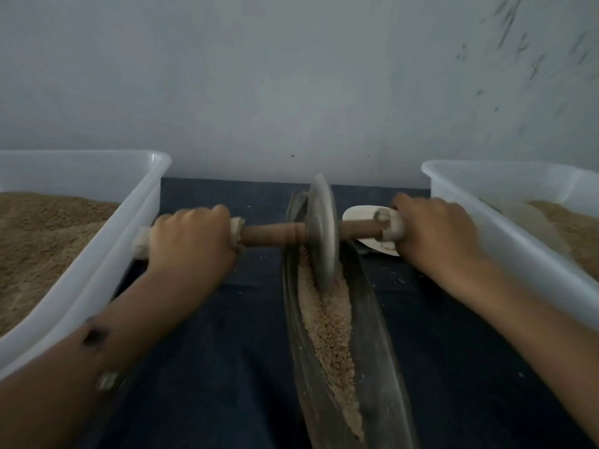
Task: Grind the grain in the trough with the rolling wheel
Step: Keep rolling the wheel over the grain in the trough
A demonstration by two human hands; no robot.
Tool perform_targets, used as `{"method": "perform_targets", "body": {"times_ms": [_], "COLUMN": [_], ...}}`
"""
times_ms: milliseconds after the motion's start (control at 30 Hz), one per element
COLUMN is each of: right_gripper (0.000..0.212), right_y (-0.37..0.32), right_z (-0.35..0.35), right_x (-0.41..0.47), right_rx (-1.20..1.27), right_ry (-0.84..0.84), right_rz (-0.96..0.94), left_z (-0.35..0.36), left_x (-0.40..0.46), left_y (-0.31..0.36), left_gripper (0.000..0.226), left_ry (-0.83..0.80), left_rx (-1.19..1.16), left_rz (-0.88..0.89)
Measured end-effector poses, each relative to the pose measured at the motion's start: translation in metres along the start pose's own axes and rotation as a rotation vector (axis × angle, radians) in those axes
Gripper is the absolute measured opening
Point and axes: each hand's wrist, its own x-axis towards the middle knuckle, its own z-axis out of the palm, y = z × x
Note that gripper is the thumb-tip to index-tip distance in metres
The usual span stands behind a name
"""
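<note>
A grey metal rolling wheel (321,231) stands on edge in the far part of a long narrow metal trough (376,367). Pale crushed grain (327,328) lies along the trough's groove. A brown wooden axle (272,234) runs through the wheel, with cloth-wrapped ends. My left hand (191,241) grips the left wrapped end. My right hand (437,234) grips the right wrapped end. The wheel is blurred.
A white plastic tub (107,254) of brown grain stands at the left. Another white tub (505,234) with grain stands at the right. A white scoop (359,213) lies behind the right hand. Dark blue cloth (210,367) covers the surface; a grey wall rises behind.
</note>
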Motion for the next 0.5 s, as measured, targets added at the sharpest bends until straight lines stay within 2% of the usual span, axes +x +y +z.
{"method": "perform_targets", "body": {"times_ms": [100, 200, 233, 333, 433, 500], "right_gripper": [0.026, 0.046, 0.045, 0.021, 0.017, 0.024], "right_y": [0.002, 0.006, 0.006, 0.005, 0.007, 0.010], "right_z": [0.017, 0.026, 0.026, 0.019, -0.004, -0.020], "right_x": [0.035, 0.042, 0.040, 0.022, -0.009, -0.030], "right_rx": [0.028, 0.028, 0.013, -0.016, -0.050, -0.017], "right_ry": [0.033, 0.061, 0.091, 0.131, -0.019, -0.184], "right_rz": [0.046, 0.068, 0.048, -0.007, -0.066, -0.062], "left_z": [0.007, 0.012, 0.012, 0.015, 0.002, -0.014], "left_x": [0.039, 0.053, 0.050, 0.031, 0.000, -0.023], "left_y": [0.002, 0.001, 0.001, -0.002, -0.007, -0.011], "left_gripper": [0.007, 0.006, 0.005, 0.006, 0.024, 0.029], "left_ry": [0.092, 0.188, 0.177, 0.102, 0.031, -0.031], "left_rx": [-0.024, -0.003, 0.001, 0.016, 0.051, 0.086], "left_rz": [-0.019, 0.000, -0.005, 0.007, 0.069, 0.113]}}
